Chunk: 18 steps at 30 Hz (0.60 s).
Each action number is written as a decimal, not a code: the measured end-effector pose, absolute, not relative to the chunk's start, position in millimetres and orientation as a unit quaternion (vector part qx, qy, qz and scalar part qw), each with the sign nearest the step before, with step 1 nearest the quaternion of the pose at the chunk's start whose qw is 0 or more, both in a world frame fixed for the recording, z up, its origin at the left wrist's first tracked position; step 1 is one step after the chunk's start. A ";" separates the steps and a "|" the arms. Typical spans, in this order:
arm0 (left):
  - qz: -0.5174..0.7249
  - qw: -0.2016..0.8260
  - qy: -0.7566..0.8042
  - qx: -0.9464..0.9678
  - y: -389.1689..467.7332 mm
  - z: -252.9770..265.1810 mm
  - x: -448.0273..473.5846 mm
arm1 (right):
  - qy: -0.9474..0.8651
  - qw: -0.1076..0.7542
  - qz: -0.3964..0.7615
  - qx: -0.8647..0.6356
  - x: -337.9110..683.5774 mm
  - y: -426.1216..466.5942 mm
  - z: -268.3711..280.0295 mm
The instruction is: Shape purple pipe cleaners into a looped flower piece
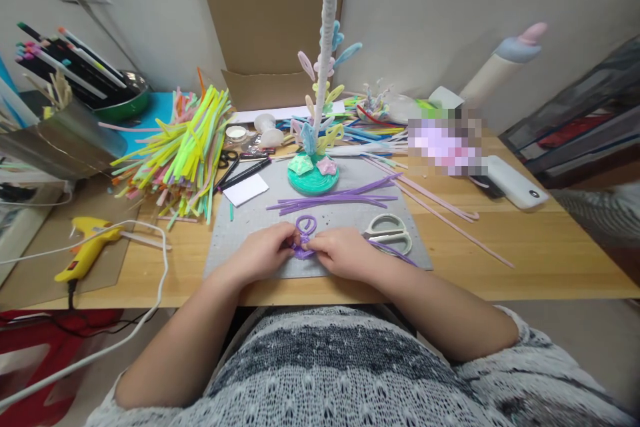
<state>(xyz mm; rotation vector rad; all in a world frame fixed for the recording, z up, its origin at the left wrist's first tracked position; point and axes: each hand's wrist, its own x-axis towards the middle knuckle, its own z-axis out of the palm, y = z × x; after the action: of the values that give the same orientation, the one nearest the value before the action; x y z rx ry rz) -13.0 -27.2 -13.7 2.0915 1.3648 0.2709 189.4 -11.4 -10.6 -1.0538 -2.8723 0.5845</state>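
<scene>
Both my hands meet over the grey mat (230, 240), pinching a small purple pipe cleaner shape (305, 225) between them. One open loop of it stands up above my fingers, and more purple shows below. My left hand (265, 250) grips its left side with thumb and fingers closed. From the right, my right hand (345, 252) has its fingers closed on the same piece. Several loose purple pipe cleaners (340, 199) lie just beyond. Scissors (389, 235) with pale handles rest beside my right hand, partly hidden by it.
A tall white pipe cleaner stem (327, 33) with pastel loops stands on a round green base (314, 180). Left are a heap of pipe cleaners (195, 147), a yellow glue gun (90, 247) and its trailing white cord (163, 260). A white phone-like object (517, 183) lies right.
</scene>
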 end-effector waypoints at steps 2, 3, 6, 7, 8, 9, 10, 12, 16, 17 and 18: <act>0.103 0.315 0.520 0.787 -27.2 -14.6 -13.1 | -0.920 0.012 0.190 -0.342 189.3 -11.7 -9.7; 0.103 0.318 0.521 0.786 -27.1 -15.2 -13.2 | -0.920 0.013 0.191 -0.342 189.4 -11.9 -9.6; 0.105 0.326 0.519 0.783 -25.7 -16.9 -14.0 | -0.920 0.014 0.196 -0.340 189.7 -12.2 -9.8; 0.108 0.330 0.519 0.781 -25.1 -17.3 -14.4 | -0.920 0.015 0.197 -0.338 189.9 -12.3 -9.8; 0.110 0.334 0.518 0.779 -24.6 -17.7 -14.8 | -0.921 0.017 0.197 -0.336 190.0 -12.4 -9.7; 0.114 0.339 0.518 0.777 -24.2 -17.9 -15.1 | -0.922 0.021 0.196 -0.333 190.2 -12.6 -9.6; 0.117 0.343 0.517 0.775 -24.0 -18.0 -15.3 | -0.924 0.025 0.196 -0.328 190.3 -12.7 -9.5; 0.126 0.350 0.517 0.771 -24.8 -18.0 -15.3 | -0.928 0.039 0.193 -0.316 190.3 -13.1 -10.2; 0.189 0.367 0.519 0.749 -31.4 -18.3 -12.9 | -0.928 0.093 0.179 -0.314 189.5 -14.7 -14.5; 0.214 0.368 0.520 0.741 -33.8 -18.8 -11.9 | -0.925 0.109 0.179 -0.316 189.0 -15.4 -15.2; 0.239 0.367 0.521 0.732 -36.2 -19.5 -10.9 | -0.922 0.125 0.182 -0.319 188.4 -16.3 -15.2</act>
<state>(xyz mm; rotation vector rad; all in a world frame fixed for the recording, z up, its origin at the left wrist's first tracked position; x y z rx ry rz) -10.9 -36.2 -19.5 1.8815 1.3387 0.6148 188.4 -16.3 -15.2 -0.9288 -2.6848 0.5305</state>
